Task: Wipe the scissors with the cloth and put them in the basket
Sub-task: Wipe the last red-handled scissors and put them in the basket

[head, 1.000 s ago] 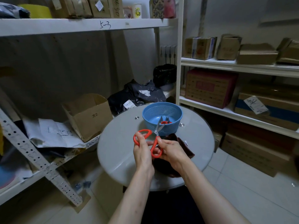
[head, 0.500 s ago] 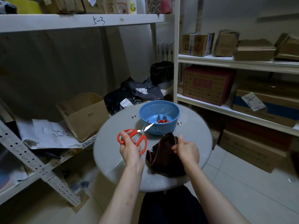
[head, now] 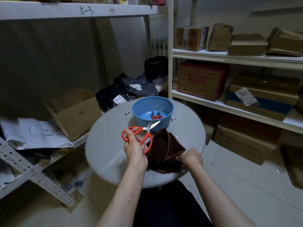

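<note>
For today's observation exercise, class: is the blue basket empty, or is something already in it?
Not empty. The blue basket already holds a small red-handled tool; the orange scissors are outside it, in the left hand.

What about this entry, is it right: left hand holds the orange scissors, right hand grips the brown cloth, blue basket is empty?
The blue basket is not empty: the head view shows a red-handled tool, likely another pair of scissors, lying in it. The rest stands: the left hand holds the orange scissors and the right hand grips the brown cloth.
</note>
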